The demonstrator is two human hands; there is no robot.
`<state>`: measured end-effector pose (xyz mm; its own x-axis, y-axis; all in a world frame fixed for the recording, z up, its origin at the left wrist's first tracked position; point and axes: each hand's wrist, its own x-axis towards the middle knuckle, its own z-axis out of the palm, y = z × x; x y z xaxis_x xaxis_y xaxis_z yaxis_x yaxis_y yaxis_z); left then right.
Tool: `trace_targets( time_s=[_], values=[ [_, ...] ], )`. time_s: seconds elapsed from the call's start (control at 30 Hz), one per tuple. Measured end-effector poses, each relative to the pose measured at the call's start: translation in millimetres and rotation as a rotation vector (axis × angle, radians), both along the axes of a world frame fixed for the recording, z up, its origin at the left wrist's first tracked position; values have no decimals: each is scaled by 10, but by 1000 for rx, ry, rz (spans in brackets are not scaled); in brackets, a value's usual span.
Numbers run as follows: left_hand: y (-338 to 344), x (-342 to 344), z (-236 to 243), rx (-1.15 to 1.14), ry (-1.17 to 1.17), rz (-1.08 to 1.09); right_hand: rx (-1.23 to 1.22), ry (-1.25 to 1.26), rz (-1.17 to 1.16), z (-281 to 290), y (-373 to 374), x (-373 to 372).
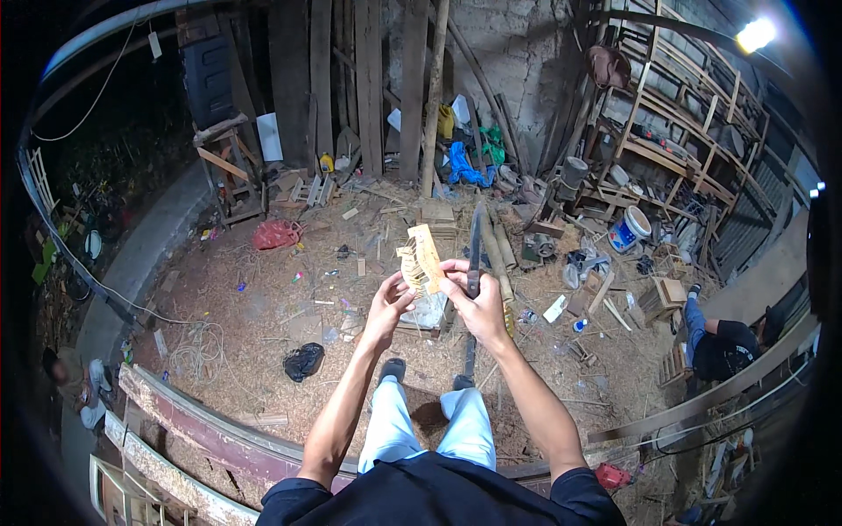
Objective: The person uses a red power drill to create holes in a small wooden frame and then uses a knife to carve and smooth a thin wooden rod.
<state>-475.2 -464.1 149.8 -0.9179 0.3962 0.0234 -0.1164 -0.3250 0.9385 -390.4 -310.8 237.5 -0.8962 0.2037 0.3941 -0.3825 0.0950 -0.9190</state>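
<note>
Evidently a two-handed hold: the wooden piece (423, 257), pale yellow with a comb of thin slivers down its left side, is up in the air in front of the person, above the littered floor (254, 307).

Left hand (387, 307): fingers and thumb closed on the piece's lower left, by the slivers. Likely there to steady the ragged side. Exact finger contact too small to read.

Right hand (474, 304): thumb and fingers pinched on the piece's right edge; the same hand also has a long dark knife (476, 241), blade pointing up and away from the body. Sharing one grip looks like a way to avoid setting the tool down, and the upward angle puts the blade on the far side from the left hand. Which edge is sharp, cannot tell.

Both forearms reach forward, probably to bring the piece out under the eyes, clear of the knees. Below it, a pale block (427, 309) sits low between the hands, partly hidden.

Around: black bag (303, 361) on the floor to the left; white bucket (629, 228) tilted, well off to the right; tall planks (368, 88) stood on end against the back wall, perhaps to save floor room.
</note>
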Motion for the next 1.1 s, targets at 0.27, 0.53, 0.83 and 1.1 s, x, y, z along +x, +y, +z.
trace_targets(
  time_s=[0.27, 0.53, 0.83, 1.1],
  values=[
    [6, -46, -33, 2, 32, 4, -47, 37, -2, -72, 17, -38],
    [-84, 4, 169, 70, 61, 137, -132, 2, 8, 7, 107, 20],
    [-59, 48, 263, 58, 301, 415, -4, -2, -297, -36, 243, 39],
    [11, 247, 468, -40, 614, 619, -71, 29, -352, -177, 208, 28]
  ],
)
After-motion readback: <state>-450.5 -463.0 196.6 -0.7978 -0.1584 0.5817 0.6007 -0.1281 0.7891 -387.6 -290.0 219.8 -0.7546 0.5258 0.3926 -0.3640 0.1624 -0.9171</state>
